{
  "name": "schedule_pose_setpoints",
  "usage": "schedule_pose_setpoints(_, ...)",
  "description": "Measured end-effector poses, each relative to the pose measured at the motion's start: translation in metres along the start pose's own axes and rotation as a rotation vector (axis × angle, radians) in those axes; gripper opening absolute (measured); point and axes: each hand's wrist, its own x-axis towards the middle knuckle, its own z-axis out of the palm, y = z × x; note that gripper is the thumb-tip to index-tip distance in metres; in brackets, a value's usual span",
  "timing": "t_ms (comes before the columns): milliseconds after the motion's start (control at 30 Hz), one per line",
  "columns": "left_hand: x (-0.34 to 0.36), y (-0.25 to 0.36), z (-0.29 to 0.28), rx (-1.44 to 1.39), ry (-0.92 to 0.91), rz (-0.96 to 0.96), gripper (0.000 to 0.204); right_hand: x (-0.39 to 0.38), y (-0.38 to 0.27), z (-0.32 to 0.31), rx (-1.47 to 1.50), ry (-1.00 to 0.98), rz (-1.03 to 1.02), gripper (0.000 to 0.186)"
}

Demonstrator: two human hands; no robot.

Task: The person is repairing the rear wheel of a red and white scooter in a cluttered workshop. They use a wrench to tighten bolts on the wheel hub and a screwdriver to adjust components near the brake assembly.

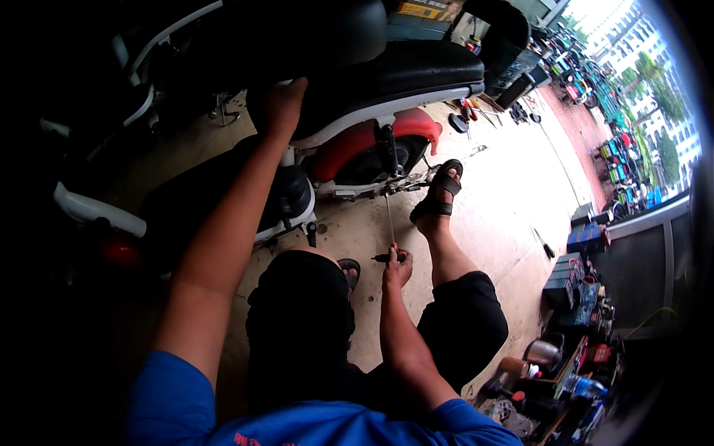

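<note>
A scooter with a black seat [428, 68], white frame and red rear fender [416, 125] stands before me. My right hand [399, 272] is closed round a screwdriver [390, 223] with a red and black handle. Its long shaft points away from me, the tip at the metal parts below the rear wheel [364, 165] and shock absorber [387, 151]. A short black piece sticks out leftward from the same hand; its kind is unclear. My left hand [284, 104] is closed at the scooter's dark side below the seat, and what its fingers grip is lost in shadow.
My sandalled right foot [446, 189] is beside the rear wheel. Another screwdriver [547, 247] lies on the floor to the right. Batteries [565, 279], a metal pot [544, 351] and bottles crowd the right side. Loose tools [470, 110] lie behind the scooter.
</note>
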Motion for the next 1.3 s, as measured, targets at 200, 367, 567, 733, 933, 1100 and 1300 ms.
schedule_pose_setpoints(200, 0.004, -0.007, 0.003, 0.079, -0.006, 0.042, 0.043, 0.014, -0.035, -0.026, 0.138, -0.068, -0.067, 0.018)
schedule_pose_setpoints(367, 0.000, -0.003, 0.002, 0.003, -0.025, 0.015, 0.041, 0.024, -0.024, -0.036, 0.482, -0.398, 0.304, 0.025)
schedule_pose_setpoints(567, -0.001, -0.006, 0.013, -0.092, 0.158, 0.161, 0.042, 0.047, -0.009, -0.024, 0.824, -0.287, 0.561, 0.029)
schedule_pose_setpoints(733, -0.001, -0.009, 0.005, -0.050, 0.141, 0.123, 0.041, 0.041, -0.006, -0.014, 1.033, -0.341, 0.660, 0.042)
schedule_pose_setpoints(933, 0.006, -0.009, 0.018, -0.048, 0.150, 0.157, 0.042, 0.082, 0.037, -0.028, 1.577, -0.696, 1.558, 0.035)
schedule_pose_setpoints(1100, 0.003, -0.021, 0.011, -0.068, 0.217, 0.167, 0.041, 0.009, -0.040, -0.023, 1.531, -0.391, 1.144, 0.055)
schedule_pose_setpoints(1300, -0.006, 0.004, 0.011, -0.205, 0.087, 0.103, 0.038, 0.094, 0.020, -0.049, 1.318, -0.566, 0.854, 0.072)
